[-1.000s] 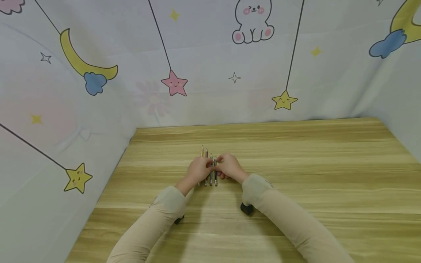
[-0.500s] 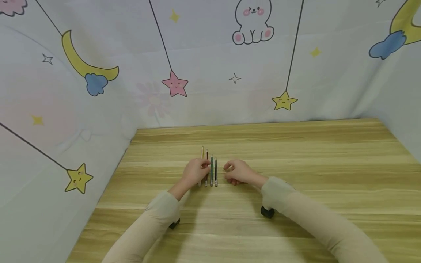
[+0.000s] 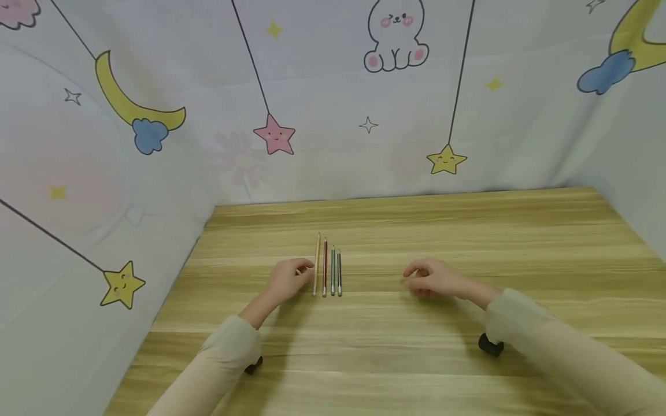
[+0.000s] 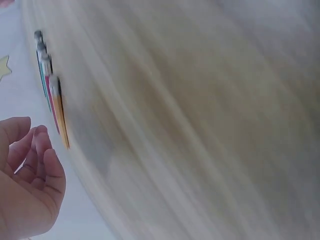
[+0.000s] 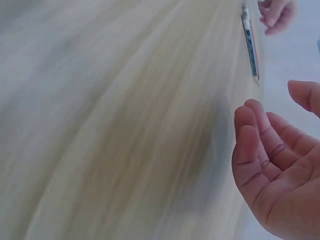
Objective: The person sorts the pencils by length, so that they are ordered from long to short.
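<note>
Several pencils lie side by side on the wooden table in the head view, erasers toward me and roughly level. From left to right they are a yellow pencil (image 3: 317, 260), a red pencil (image 3: 325, 268), a green pencil (image 3: 333, 270) and a dark pencil (image 3: 340, 273), each shorter than the one before. My left hand (image 3: 288, 280) is just left of the yellow pencil, fingers loosely bent, holding nothing; whether a fingertip touches the pencil I cannot tell. Well to the right of the row, my right hand (image 3: 436, 278) hovers with loosely bent fingers and nothing in them.
The wood-grain table (image 3: 395, 346) reaches back to a white cloth backdrop (image 3: 333, 167) printed with stars, moons and a white animal. Cloth also hangs along the left and right sides. A black wrist device (image 3: 491, 345) shows under the right cuff.
Both hands have drawn apart from the pencils, the left moving left and the right moving farther right. The row, partly covered before, is now fully visible. The pencils stay in place.
</note>
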`<state>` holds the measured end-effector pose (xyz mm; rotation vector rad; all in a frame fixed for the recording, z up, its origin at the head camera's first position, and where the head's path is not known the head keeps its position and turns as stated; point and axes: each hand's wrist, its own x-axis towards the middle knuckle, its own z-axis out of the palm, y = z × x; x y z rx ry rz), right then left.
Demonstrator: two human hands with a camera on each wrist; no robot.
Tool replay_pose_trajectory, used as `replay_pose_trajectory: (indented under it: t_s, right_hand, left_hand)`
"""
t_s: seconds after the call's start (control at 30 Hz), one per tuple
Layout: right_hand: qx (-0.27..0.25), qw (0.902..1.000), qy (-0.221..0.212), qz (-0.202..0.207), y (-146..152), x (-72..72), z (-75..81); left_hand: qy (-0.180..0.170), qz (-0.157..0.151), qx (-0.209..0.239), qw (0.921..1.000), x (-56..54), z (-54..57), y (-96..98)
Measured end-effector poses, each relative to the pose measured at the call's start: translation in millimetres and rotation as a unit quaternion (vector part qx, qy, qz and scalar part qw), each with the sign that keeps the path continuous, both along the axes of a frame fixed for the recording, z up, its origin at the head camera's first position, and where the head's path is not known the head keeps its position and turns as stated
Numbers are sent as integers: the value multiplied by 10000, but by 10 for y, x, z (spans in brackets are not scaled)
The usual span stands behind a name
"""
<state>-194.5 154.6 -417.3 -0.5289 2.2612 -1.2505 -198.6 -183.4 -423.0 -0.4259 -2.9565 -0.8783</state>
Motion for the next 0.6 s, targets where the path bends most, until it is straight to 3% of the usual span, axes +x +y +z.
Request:
replay_pose_trajectory:
  t_s: [0.13,0.3,0.47,0.6]
  right_hand:
    - [144,9997,102,-154,271,53,47]
    - [286,9974,574,-328,553,99,100]
    - [697,9861,1378,-609,793,148,187]
    - [943,9764,1713,-918,969,181,270]
  left_hand:
    - [85,198,-87,9997,-3,41,-178]
    - [166,451,-233,9986,-7,93,-390]
    - [170,682,-527,9961,-9,135,-550]
    - [201,790,-651,9945,-7,209,-627]
